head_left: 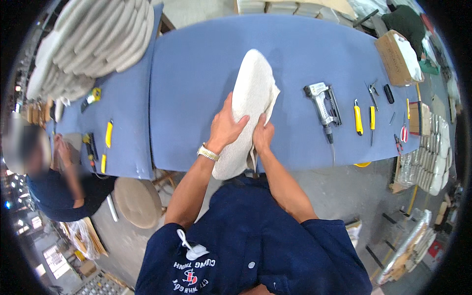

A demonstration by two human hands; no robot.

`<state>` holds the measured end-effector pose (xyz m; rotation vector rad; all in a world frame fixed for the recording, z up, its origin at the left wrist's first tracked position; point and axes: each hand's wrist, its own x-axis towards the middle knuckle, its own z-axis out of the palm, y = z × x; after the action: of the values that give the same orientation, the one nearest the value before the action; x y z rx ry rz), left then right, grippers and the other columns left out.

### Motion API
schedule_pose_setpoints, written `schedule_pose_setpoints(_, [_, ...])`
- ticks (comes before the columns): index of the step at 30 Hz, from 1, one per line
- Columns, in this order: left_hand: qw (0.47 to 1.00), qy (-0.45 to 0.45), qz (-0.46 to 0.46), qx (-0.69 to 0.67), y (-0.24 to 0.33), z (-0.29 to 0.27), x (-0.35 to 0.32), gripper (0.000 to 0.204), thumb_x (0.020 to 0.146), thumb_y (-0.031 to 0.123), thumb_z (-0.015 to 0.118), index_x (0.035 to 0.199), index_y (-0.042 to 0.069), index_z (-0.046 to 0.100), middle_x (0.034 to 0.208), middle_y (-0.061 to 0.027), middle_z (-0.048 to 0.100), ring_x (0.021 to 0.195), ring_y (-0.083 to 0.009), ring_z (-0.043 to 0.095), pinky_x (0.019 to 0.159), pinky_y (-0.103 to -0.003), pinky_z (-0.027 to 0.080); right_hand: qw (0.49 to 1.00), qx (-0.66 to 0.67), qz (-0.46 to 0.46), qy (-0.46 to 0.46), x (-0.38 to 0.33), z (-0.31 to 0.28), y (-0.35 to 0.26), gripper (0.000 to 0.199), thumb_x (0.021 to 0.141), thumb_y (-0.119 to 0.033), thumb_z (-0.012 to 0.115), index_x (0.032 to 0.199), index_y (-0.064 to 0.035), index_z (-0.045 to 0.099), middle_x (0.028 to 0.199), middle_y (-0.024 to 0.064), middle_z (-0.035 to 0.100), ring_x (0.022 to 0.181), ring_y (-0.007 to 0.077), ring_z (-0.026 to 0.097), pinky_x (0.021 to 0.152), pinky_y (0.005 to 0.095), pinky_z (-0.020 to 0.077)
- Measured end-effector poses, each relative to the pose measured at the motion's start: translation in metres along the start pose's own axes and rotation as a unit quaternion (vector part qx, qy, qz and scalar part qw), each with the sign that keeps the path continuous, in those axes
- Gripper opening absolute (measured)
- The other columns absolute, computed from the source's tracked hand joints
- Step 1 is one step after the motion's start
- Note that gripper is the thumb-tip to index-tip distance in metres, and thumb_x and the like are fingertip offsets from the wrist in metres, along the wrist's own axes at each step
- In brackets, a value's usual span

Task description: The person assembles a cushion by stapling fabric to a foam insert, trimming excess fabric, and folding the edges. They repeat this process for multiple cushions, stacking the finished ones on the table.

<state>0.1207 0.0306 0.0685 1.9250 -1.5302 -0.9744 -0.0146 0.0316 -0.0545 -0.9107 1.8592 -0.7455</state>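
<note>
An upholstered cream seat pad (pixel 250 88) stands tilted on edge over the blue table, its near end hanging past the table's front edge. My left hand (pixel 227 127) lies against its left side, fingers wrapped over the fabric and thumb across the top. On the pad's right side, my right hand (pixel 263 133) pinches the loose fabric edge; its fingertips are partly hidden behind the pad. A loose flap of cloth sticks out along that side. Right of my hands, a silver staple gun (pixel 322 105) with an air hose rests on the blue table (pixel 196 64).
Yellow-handled tools (pixel 358 118), red-handled scissors (pixel 404 133) and pliers (pixel 398 143) lie at the right, near a cardboard box (pixel 393 59). Stacked cream pads (pixel 101 39) rise at the far left. A co-worker (pixel 64 182) sits at the left beside a round stool (pixel 137 202).
</note>
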Motion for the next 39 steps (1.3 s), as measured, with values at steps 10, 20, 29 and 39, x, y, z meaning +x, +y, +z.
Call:
schedule_pose_setpoints(10, [0.907, 0.121, 0.035, -0.401, -0.035, -0.048, -0.104, 0.072, 0.087, 0.026, 0.081, 0.144, -0.005, 0.049, 0.131, -0.0148, 0.064, 0.119, -0.0226, 0.062, 0.103, -0.037, 0.05, 0.868, 0.423, -0.137, -0.221, 0.085, -0.123, -0.118, 0.055, 0.108, -0.054, 0.042, 0.133, -0.0064, 0.056, 0.119, 0.011, 0.065, 0.107, 0.0198, 0.062, 0.095, 0.0384, 0.048])
schedule_pose_setpoints(20, [0.894, 0.32, 0.025, -0.311, -0.036, -0.026, -0.011, 0.049, 0.113, 0.04, 0.041, 0.13, -0.003, 0.058, 0.118, -0.0102, 0.066, 0.107, -0.0184, 0.058, 0.096, -0.034, 0.046, 0.833, 0.152, -0.364, -0.388, -0.04, -0.148, -0.179, 0.042, 0.107, -0.026, 0.049, 0.142, -0.0045, 0.056, 0.123, 0.0216, 0.07, 0.108, 0.0368, 0.07, 0.095, 0.0397, 0.0518])
schedule_pose_setpoints(29, [0.767, 0.217, -0.009, -0.603, -0.049, -0.025, 0.012, 0.068, 0.106, 0.06, 0.044, 0.133, -0.002, 0.057, 0.118, -0.0156, 0.068, 0.102, -0.026, 0.068, 0.09, -0.041, 0.057, 0.763, 0.082, -0.562, -0.31, -0.048, -0.158, -0.174, 0.068, 0.096, -0.027, 0.064, 0.155, -0.0054, 0.038, 0.109, 0.0243, 0.071, 0.099, 0.0384, 0.073, 0.086, 0.0445, 0.056])
schedule_pose_setpoints(39, [0.715, 0.116, -0.008, -0.689, -0.055, 0.001, -0.027, 0.06, 0.108, 0.048, 0.048, 0.139, -0.003, 0.056, 0.128, -0.0189, 0.067, 0.11, -0.0286, 0.067, 0.095, -0.041, 0.054, 0.776, -0.071, -0.51, -0.364, -0.064, -0.11, -0.132, 0.037, 0.094, -0.03, 0.068, 0.116, -0.0053, 0.052, 0.093, 0.0205, 0.072, 0.08, 0.044, 0.07, 0.066, 0.0531, 0.0534])
